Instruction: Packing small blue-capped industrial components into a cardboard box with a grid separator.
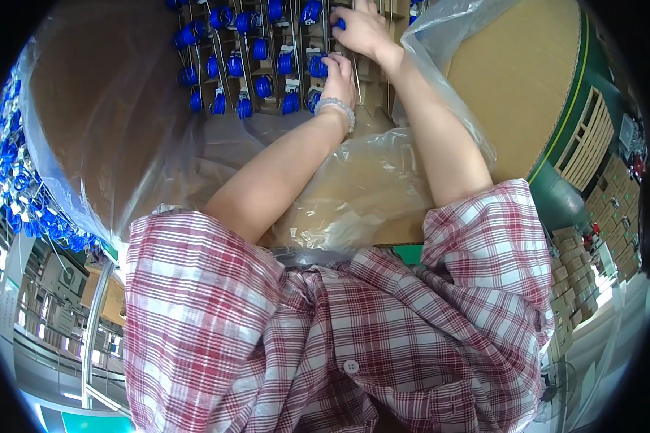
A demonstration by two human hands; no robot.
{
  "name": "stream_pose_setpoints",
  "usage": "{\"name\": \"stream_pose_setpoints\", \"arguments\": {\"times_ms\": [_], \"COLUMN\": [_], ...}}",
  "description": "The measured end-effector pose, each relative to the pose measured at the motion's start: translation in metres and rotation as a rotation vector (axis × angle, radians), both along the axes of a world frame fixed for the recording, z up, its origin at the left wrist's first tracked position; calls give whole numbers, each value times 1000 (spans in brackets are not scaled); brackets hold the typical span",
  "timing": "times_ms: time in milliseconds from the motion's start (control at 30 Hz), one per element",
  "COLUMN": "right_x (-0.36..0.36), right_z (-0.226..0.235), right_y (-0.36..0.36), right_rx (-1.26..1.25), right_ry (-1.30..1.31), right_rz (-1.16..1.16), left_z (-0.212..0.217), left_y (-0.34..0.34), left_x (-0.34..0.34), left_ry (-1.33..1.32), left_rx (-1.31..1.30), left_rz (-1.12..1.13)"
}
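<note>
Rows of blue coils [285, 63], seemingly wound cable, are set with long thin metal rods [297, 32] in a cardboard box lined with a see-through plastic bag [368, 173]. My left hand [339, 83], a beaded bracelet at its wrist, has its fingers curled on a blue coil [317, 66] at the right side of the rows. Farther away and to the right, my right hand [365, 32] closes its fingers at another blue coil [340, 24], mostly hidden under them. The right fingertips reach the picture's top edge.
Cardboard flaps [516, 79] stand out at both sides of the box, with loose plastic over them. Many more blue coils [22, 180] hang in a bunch at the far left. A wooden pallet [588, 141] and stacked cartons [614, 206] are off to the right.
</note>
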State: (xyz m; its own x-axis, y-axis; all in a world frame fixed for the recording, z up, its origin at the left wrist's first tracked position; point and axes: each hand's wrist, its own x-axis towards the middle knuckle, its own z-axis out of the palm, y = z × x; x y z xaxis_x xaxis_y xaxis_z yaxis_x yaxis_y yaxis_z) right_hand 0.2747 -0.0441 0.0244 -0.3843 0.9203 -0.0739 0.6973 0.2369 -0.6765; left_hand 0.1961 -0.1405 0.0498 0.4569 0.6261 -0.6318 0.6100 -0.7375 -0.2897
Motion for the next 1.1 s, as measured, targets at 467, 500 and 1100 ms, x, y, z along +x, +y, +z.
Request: {"name": "stream_pose_setpoints", "arguments": {"times_ms": [467, 500, 1100], "right_x": [28, 28, 14], "right_z": [-11, -9, -7], "right_y": [-32, -35, -50], "right_rx": [-1032, -1119, -602], "right_ry": [-345, -274, -607], "right_rz": [102, 6, -102], "left_z": [3, 3, 2], "left_y": [-13, -15, -9], "left_x": [-14, -15, -31], "left_ry": [33, 32, -192], "left_rx": [20, 23, -67], "left_rz": [-72, -71, 8]}}
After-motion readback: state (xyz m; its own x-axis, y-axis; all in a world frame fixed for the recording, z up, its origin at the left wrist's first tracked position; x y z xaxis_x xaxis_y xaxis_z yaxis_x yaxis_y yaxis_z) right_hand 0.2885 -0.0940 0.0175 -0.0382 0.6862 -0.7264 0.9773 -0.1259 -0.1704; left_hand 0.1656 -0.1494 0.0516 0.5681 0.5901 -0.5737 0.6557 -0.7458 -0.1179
